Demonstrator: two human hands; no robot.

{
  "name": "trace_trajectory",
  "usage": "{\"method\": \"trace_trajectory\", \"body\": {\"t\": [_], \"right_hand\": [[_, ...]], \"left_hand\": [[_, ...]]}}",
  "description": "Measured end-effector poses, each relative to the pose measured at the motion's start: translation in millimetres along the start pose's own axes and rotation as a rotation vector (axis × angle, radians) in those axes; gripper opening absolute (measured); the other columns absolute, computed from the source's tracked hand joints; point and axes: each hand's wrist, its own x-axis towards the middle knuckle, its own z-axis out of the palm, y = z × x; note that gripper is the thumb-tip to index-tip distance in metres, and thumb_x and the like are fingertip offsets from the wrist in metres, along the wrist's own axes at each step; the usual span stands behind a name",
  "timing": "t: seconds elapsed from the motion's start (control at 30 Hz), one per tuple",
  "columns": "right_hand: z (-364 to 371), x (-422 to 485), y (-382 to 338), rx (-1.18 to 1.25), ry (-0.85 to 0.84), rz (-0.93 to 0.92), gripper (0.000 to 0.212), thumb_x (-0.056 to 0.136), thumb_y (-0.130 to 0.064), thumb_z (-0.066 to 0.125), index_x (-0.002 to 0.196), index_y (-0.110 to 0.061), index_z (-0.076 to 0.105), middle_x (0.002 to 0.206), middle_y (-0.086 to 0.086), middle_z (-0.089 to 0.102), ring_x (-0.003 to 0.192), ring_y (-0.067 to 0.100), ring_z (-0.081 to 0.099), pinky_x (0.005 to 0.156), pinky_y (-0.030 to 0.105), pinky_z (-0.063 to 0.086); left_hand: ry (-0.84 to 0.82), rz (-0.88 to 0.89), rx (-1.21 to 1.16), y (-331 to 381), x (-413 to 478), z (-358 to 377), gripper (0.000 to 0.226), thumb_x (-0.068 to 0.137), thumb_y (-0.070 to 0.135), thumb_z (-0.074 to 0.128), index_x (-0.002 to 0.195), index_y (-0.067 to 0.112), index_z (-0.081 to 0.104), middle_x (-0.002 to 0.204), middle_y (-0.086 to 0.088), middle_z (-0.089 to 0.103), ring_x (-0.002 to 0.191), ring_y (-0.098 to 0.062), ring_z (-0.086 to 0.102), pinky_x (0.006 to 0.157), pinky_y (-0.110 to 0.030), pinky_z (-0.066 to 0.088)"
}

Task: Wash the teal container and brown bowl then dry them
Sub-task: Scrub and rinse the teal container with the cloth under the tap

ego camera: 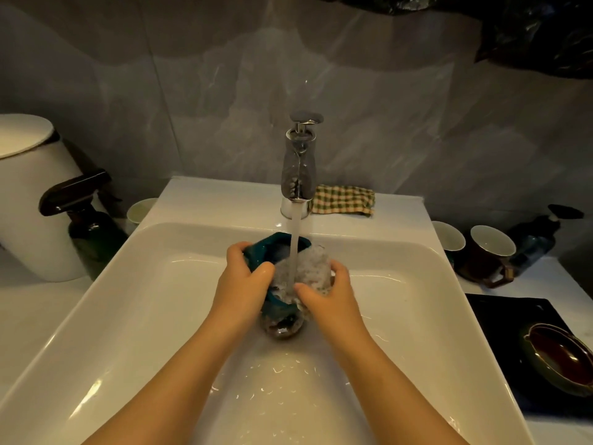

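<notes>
While water from the faucet [298, 175] pours over it, the teal container [260, 249] tilts above the white sink [128, 300], the left hand [244, 275] curling its grip round the rim. The right hand [331, 293] has its grip on a foamy scrubbing pad [312, 268] against it. The brown bowl [561, 358] rests on a dark mat [500, 316] at the right.

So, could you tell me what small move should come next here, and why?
Probably turn the teal container in the left hand so the water stream reaches its other sides: the right hand presses a foamy scrubber against it.
</notes>
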Motion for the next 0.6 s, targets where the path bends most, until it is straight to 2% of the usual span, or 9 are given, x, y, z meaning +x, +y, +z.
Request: {"method": "trace_trajectory", "body": {"t": [0.07,0.1,0.17,0.23,0.3,0.37,0.43,0.53,0.6], "right_hand": [[4,-3,1,0.226,-0.114,0.143,0.025,0.083,-0.010,0.064,0.105,-0.022,0.056,0.100,0.004,0.064,0.093,0.022,0.064,0.073,0.032,0.056],[5,-5,1,0.327,-0.177,0.225,0.021,0.085,-0.006,0.061,0.099,-0.021,0.059,0.098,0.009,0.067,0.094,0.027,0.066,0.073,0.036,0.058],[3,-2,5,0.480,-0.238,0.366,0.024,0.086,0.002,0.055,0.104,-0.013,0.061,0.101,0.018,0.068,0.099,0.036,0.066,0.072,0.040,0.059],[3,2,6,0.414,-0.186,0.441,0.019,0.086,0.004,0.052,0.100,-0.005,0.060,0.092,0.020,0.068,0.094,0.038,0.067,0.069,0.040,0.058],[1,8,8,0.100,-0.065,0.334,0.015,0.087,-0.001,0.052,0.100,-0.005,0.057,0.086,0.013,0.063,0.080,0.026,0.065,0.070,0.034,0.053],[-3,12,8,-0.116,-0.009,0.072,0.031,0.087,-0.008,0.056,0.116,-0.017,0.050,0.091,-0.004,0.059,0.077,0.008,0.057,0.071,0.023,0.048],[-6,9,0,-0.001,-0.075,-0.028,0.047,0.086,-0.007,0.058,0.127,-0.025,0.041,0.099,-0.010,0.056,0.086,0.004,0.056,0.074,0.020,0.049],[-13,3,-14,0.285,-0.165,-0.071,0.036,0.092,-0.004,0.047,0.120,-0.026,0.050,0.107,-0.007,0.056,0.095,0.008,0.057,0.068,0.014,0.053],[-10,-2,-11,0.096,-0.097,-0.200,0.028,0.094,-0.008,0.048,0.113,-0.027,0.055,0.110,-0.009,0.057,0.101,0.009,0.057,0.072,0.012,0.052]], "left_hand": [[-0.022,0.052,0.003,2,-6,3,0.037,0.087,0.007,0.049,0.117,0.024,0.035,0.092,0.005,0.054,0.084,-0.015,0.059,0.073,-0.037,0.055],[-0.032,0.078,0.019,3,-9,4,0.039,0.086,0.007,0.050,0.117,0.024,0.034,0.093,0.006,0.054,0.085,-0.013,0.058,0.073,-0.035,0.055],[-0.059,0.116,0.091,3,-13,6,0.041,0.083,0.015,0.052,0.117,0.025,0.034,0.094,0.006,0.054,0.087,-0.013,0.058,0.075,-0.037,0.055],[-0.111,0.120,0.173,5,-13,4,0.046,0.074,0.023,0.051,0.117,0.027,0.034,0.094,0.006,0.055,0.086,-0.015,0.058,0.074,-0.037,0.054],[-0.157,0.100,0.236,7,-12,2,0.051,0.066,0.028,0.048,0.115,0.030,0.035,0.092,0.009,0.054,0.084,-0.013,0.058,0.075,-0.037,0.054],[-0.166,0.059,0.251,7,-12,1,0.044,0.072,0.027,0.049,0.114,0.030,0.038,0.090,0.011,0.055,0.083,-0.011,0.057,0.078,-0.040,0.054],[-0.134,0.021,0.233,4,-11,2,0.035,0.083,0.016,0.051,0.114,0.028,0.040,0.088,0.008,0.056,0.082,-0.013,0.058,0.079,-0.041,0.054],[-0.073,-0.040,0.156,5,-8,0,0.033,0.086,0.013,0.049,0.115,0.025,0.039,0.090,0.001,0.057,0.083,-0.019,0.059,0.079,-0.042,0.053],[-0.033,-0.068,0.088,6,-8,0,0.034,0.086,0.013,0.049,0.117,0.023,0.038,0.095,-0.002,0.057,0.086,-0.020,0.059,0.080,-0.043,0.054]]}}
